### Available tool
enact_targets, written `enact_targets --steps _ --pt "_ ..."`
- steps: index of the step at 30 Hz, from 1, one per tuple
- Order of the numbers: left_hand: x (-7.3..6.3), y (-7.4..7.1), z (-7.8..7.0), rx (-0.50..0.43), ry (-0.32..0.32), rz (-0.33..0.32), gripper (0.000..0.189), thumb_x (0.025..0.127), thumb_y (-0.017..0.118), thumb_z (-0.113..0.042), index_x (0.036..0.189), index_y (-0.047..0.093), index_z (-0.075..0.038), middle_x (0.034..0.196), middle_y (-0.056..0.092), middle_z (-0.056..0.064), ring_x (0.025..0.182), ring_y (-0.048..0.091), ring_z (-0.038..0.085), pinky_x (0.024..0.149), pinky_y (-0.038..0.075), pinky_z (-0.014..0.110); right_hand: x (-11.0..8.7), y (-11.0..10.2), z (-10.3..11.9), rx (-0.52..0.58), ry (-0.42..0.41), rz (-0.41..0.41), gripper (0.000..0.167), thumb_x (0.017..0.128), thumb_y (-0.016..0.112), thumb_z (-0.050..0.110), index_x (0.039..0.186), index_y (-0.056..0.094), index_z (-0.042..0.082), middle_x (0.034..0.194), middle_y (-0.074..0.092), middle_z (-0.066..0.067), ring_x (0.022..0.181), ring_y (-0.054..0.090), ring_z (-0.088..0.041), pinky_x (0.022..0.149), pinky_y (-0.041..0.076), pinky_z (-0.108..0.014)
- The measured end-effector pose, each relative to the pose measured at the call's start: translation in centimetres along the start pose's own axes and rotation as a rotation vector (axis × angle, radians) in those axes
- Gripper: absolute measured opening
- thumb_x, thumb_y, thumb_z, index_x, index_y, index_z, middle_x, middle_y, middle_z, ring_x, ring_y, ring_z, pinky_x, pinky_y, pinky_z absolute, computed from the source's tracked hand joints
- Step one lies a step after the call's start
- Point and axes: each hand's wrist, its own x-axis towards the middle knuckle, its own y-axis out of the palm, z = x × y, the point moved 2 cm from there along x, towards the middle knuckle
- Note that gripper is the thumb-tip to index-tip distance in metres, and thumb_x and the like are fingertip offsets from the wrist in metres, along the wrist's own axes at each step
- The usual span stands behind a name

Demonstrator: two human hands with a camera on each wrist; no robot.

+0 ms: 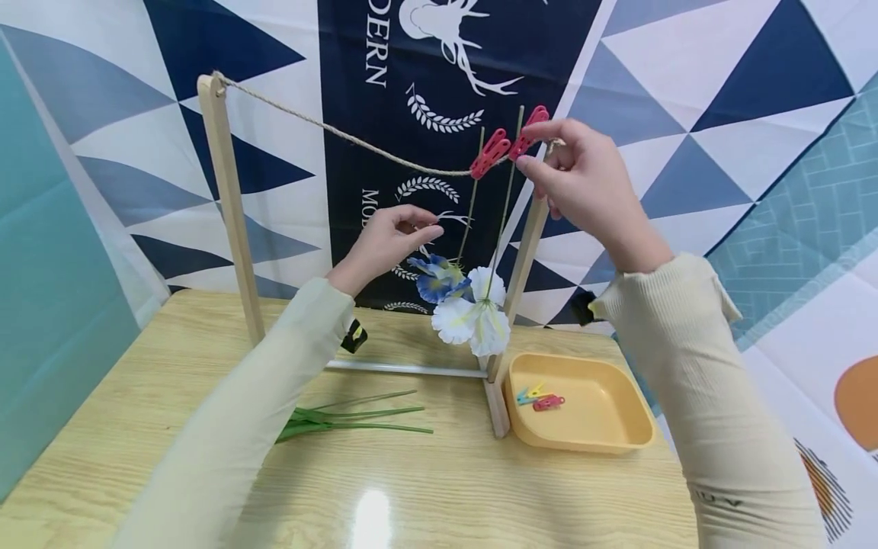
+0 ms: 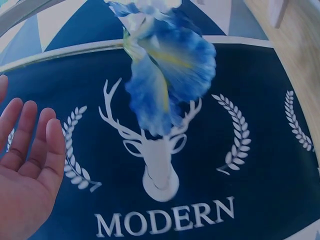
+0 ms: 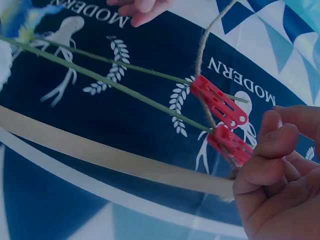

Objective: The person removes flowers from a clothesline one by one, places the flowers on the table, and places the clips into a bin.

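My right hand (image 1: 583, 179) is raised at the right end of a twine line (image 1: 384, 155), thumb and index finger apart beside a red clothespin (image 1: 523, 145). In the right wrist view its fingers partly cover that clothespin (image 3: 227, 142). A second red clothespin (image 1: 490, 154) sits just left of it on the twine. From these two pins a white artificial flower (image 1: 473, 319) and a blue one (image 1: 439, 280) hang head down by thin green stems. Left of the stems hovers my left hand (image 1: 387, 244), fingers loosely bent, holding nothing. The left wrist view shows the blue flower (image 2: 170, 70) apart from its fingers.
Wooden posts (image 1: 229, 198) carry the twine, with a white bar (image 1: 411, 370) low between them. At the right a yellow basin (image 1: 604, 404) holds several small clothespins (image 1: 545, 400). Green stems (image 1: 370, 412) lie on the wooden table (image 1: 425, 496), partly behind my left sleeve.
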Motion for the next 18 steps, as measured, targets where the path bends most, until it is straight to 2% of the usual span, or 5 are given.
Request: enact_targets --steps 6,10,13,18 --pt "1.2 1.2 -1.0 -0.020 0.019 0.032 0.031 0.089 0.064 -0.028 0.115 0.064 -0.011 0.110 0.066 0.003 0.090 0.060 0.015 0.078 0.049 0.025 2.4 0.5 2.0 -0.261 0.087 0.156 0.056 0.093 0.054 0.037 0.144 0.036 0.020 0.068 0.062 0.000 0.047 0.051 -0.020 0.050 0.048 -0.028" --pt "1.8 1.9 -1.4 -0.039 0.019 0.064 0.036 0.090 0.063 -0.024 0.122 0.061 -0.008 0.114 0.065 0.006 0.094 0.061 0.016 0.083 0.050 0.027 3.5 0.9 2.6 -0.350 0.102 0.248 0.060 0.094 0.053 0.034 0.147 0.030 0.019 0.069 0.065 -0.003 0.048 0.052 -0.020 0.051 0.048 -0.028" --pt "2.1 2.6 -1.7 -0.042 0.031 0.102 0.039 0.091 0.062 -0.022 0.126 0.057 -0.006 0.120 0.064 0.008 0.100 0.061 0.018 0.088 0.050 0.028 3.9 1.0 2.6 -0.390 0.110 0.273 0.057 0.095 0.053 0.031 0.146 0.034 0.017 0.069 0.065 -0.004 0.048 0.052 -0.019 0.050 0.048 -0.028" --pt "2.3 3.4 -1.9 -0.020 0.056 0.146 0.039 0.092 0.060 -0.021 0.128 0.056 -0.007 0.126 0.061 0.008 0.107 0.060 0.017 0.094 0.048 0.028 3.9 0.9 2.3 -0.382 0.120 0.253 0.049 0.095 0.052 0.030 0.141 0.042 0.015 0.069 0.064 -0.005 0.049 0.053 -0.017 0.050 0.049 -0.026"
